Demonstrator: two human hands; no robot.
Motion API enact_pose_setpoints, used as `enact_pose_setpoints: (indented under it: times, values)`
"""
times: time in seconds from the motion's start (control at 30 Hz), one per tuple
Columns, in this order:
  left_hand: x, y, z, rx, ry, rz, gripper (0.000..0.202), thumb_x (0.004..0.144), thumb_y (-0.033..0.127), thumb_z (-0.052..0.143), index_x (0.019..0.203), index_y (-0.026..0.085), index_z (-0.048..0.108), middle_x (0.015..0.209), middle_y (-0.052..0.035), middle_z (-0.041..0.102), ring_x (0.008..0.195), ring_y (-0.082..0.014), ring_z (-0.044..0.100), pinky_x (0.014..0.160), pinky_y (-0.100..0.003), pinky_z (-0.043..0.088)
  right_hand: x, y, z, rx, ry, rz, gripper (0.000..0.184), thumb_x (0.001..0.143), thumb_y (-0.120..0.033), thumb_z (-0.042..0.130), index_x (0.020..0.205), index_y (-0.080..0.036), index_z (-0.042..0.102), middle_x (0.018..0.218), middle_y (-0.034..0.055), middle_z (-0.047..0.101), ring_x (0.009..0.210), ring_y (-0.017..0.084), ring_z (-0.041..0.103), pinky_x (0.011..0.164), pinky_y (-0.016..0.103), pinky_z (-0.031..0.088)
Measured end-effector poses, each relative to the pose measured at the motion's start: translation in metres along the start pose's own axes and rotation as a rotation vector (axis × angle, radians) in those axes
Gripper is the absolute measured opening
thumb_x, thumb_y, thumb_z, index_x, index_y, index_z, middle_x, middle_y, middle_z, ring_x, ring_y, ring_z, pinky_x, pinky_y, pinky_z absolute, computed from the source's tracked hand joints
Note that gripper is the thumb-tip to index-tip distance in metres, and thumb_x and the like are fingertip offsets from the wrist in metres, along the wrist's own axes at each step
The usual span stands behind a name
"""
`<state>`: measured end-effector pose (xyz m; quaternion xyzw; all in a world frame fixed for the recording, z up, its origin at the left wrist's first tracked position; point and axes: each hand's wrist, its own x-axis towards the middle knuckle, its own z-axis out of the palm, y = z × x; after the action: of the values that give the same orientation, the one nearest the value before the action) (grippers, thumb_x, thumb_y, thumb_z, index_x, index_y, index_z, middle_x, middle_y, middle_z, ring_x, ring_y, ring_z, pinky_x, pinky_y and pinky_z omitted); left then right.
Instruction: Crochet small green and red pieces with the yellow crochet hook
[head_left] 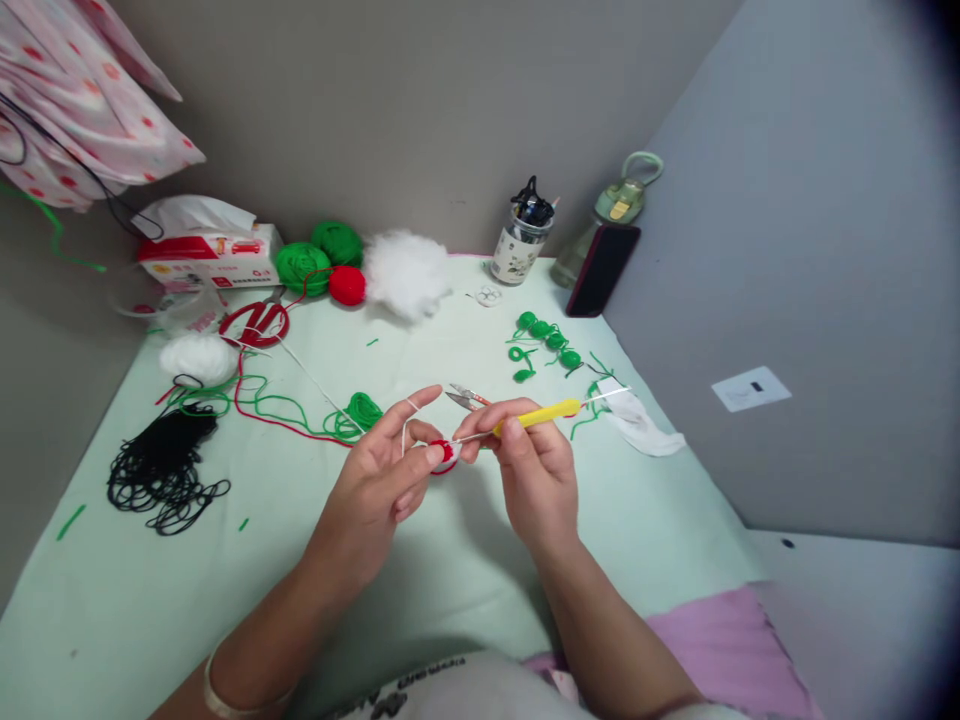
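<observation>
My left hand point(386, 475) pinches a small red and white crochet piece point(445, 455) between thumb and fingers, with white yarn point(315, 378) looped over the raised forefinger. My right hand point(529, 465) grips a crochet hook with a yellow handle point(541, 414); its metal tip points left into the piece. Both hands hover over the pale green tabletop point(420, 590), close together at the middle.
Small snips point(466, 397) lie just behind the hands. Green crochet rounds point(546, 340), green and red yarn balls point(322, 262), white stuffing point(406, 272), black yarn tangle point(161, 470), red scissors point(255, 322), tissue box point(210, 258), a jar point(519, 245), a phone point(602, 270) and a bottle stand around.
</observation>
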<state>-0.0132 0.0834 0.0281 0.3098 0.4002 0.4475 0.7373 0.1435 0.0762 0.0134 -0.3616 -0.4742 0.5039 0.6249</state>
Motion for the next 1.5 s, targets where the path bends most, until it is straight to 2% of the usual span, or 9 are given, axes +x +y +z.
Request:
enact_pose_setpoints:
  times: [0.23,0.33,0.43,0.57,0.73,0.93,1.13,1.27,1.5]
  values:
    - [-0.001,-0.011,0.002,0.111,0.135,0.114,0.054,0.084,0.021,0.076,0.135,0.029,0.060,0.087,0.0044,0.057,0.049,-0.0003,0.034,0.043,-0.014,0.025,-0.011,0.007,0.001,-0.825,-0.140,-0.583,0.026,0.096,-0.010,0.050,0.115,-0.021,0.065,0.097,0.0082,0.070,0.090,0.020,0.067,0.076,0.034,0.056]
    - [-0.001,-0.008,0.002,-0.014,0.039,-0.015,0.055,0.086,0.022,0.074,0.138,0.025,0.057,0.073,0.0071,0.052,0.045,-0.0008,0.025,0.041,-0.015,0.022,-0.012,0.011,0.002,-0.941,-0.079,-0.695,0.031,0.094,-0.008,0.057,0.118,-0.024,0.068,0.100,0.0080,0.069,0.089,0.019,0.067,0.073,0.032,0.056]
    - [0.000,-0.001,-0.001,-0.147,-0.048,-0.153,0.051,0.086,0.022,0.074,0.135,0.016,0.060,0.055,0.0119,0.037,0.044,-0.0028,0.013,0.039,-0.015,0.018,-0.010,0.006,0.001,-0.665,-0.014,-0.492,0.025,0.097,-0.012,0.054,0.111,-0.024,0.071,0.097,0.0063,0.070,0.089,0.018,0.067,0.077,0.034,0.056]
    - [0.001,0.001,-0.001,-0.152,-0.021,-0.113,0.043,0.085,0.020,0.075,0.127,0.017,0.066,0.052,0.0124,0.035,0.043,-0.0024,0.015,0.040,-0.015,0.019,-0.002,-0.001,0.001,-0.283,0.034,-0.217,0.019,0.099,-0.021,0.054,0.097,-0.023,0.073,0.086,0.0039,0.069,0.077,0.017,0.065,0.070,0.034,0.055]
    - [0.000,-0.006,0.005,-0.042,0.026,-0.017,0.040,0.082,0.022,0.079,0.120,0.021,0.070,0.075,0.0058,0.055,0.043,0.0018,0.031,0.041,-0.013,0.024,-0.003,0.005,0.005,-0.406,-0.027,-0.236,0.021,0.097,-0.017,0.058,0.103,-0.027,0.075,0.093,0.0037,0.074,0.089,0.019,0.068,0.080,0.036,0.056]
    - [0.003,-0.008,0.001,-0.204,0.006,-0.132,0.036,0.082,0.019,0.078,0.118,0.018,0.072,0.060,0.0094,0.043,0.042,-0.0004,0.022,0.039,-0.011,0.024,-0.009,0.009,-0.001,-0.730,-0.070,-0.481,0.033,0.094,-0.011,0.058,0.116,-0.031,0.073,0.108,0.0076,0.074,0.095,0.022,0.068,0.081,0.040,0.057]
    - [0.004,-0.004,-0.001,-0.218,0.024,-0.105,0.028,0.082,0.016,0.077,0.110,0.018,0.075,0.069,0.0063,0.050,0.042,0.0021,0.028,0.038,-0.010,0.025,0.001,0.000,-0.003,-0.262,0.035,-0.144,0.018,0.098,-0.025,0.058,0.095,-0.026,0.075,0.085,0.0033,0.070,0.073,0.017,0.062,0.071,0.035,0.053]
    - [0.002,-0.007,0.003,-0.058,0.036,-0.012,0.032,0.082,0.020,0.079,0.113,0.024,0.075,0.080,0.0043,0.057,0.044,0.0025,0.037,0.041,-0.012,0.030,0.002,0.002,0.000,-0.264,-0.014,-0.113,0.014,0.096,-0.024,0.063,0.095,-0.025,0.076,0.091,0.0040,0.073,0.085,0.018,0.066,0.079,0.035,0.054]
    - [0.000,-0.002,0.001,0.024,0.019,0.003,0.030,0.083,0.024,0.078,0.112,0.025,0.077,0.084,0.0025,0.058,0.046,0.0003,0.038,0.043,-0.017,0.031,0.004,0.001,-0.005,-0.028,0.004,0.079,0.022,0.100,-0.037,0.056,0.091,-0.021,0.068,0.085,0.0038,0.073,0.069,0.015,0.065,0.069,0.031,0.055]
